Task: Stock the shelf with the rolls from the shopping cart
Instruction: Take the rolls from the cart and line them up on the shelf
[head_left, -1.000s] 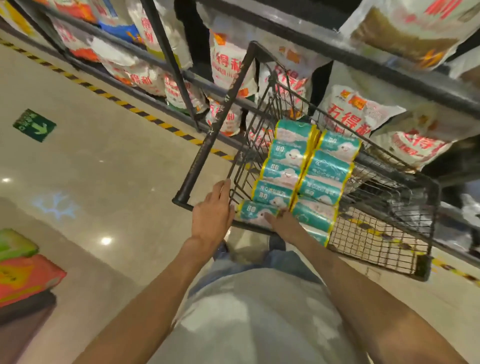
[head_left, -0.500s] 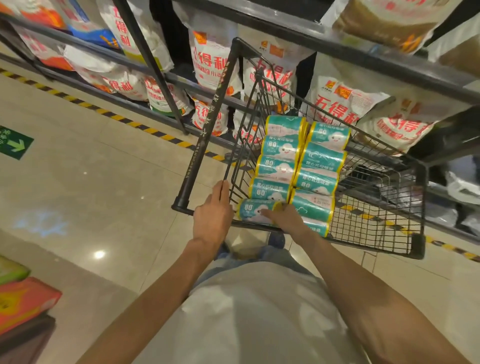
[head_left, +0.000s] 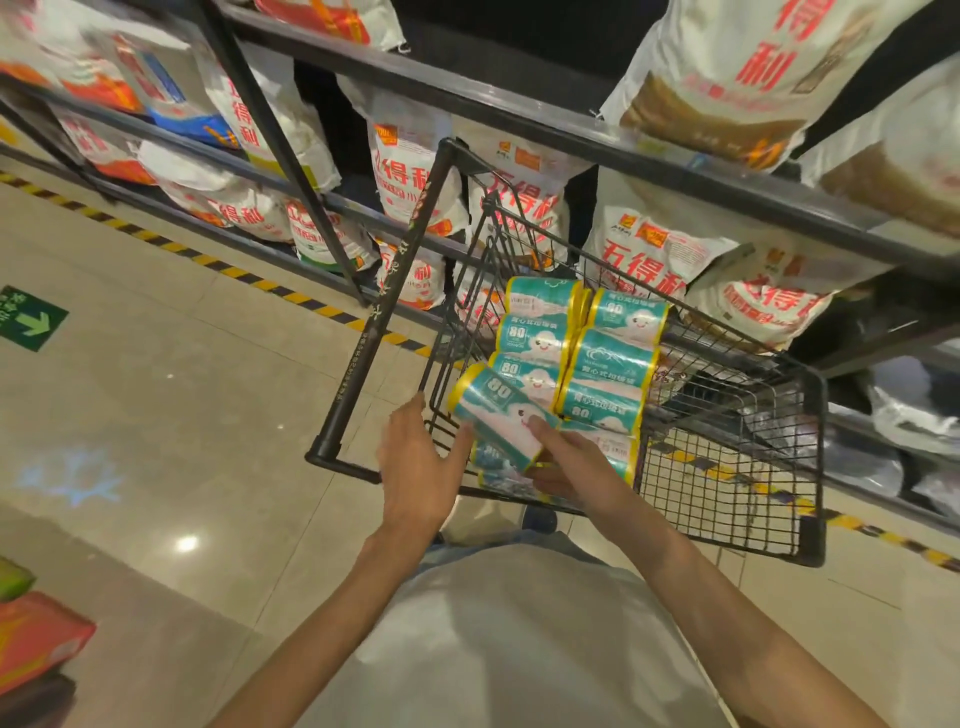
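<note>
Glossy tile floor (head_left: 156, 415), hazard tape (head_left: 249, 275) along sack-filled shelf (head_left: 519, 111).

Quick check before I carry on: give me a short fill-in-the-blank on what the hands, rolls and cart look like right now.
1. The right hand grips one teal, yellow-edged roll, raised above the ____ wire shopping cart.
2. The left hand is ____, fingers straight, beside that roll.
3. The remaining teal rolls lie in ____ columns.

Missing words: black; open; two
</note>
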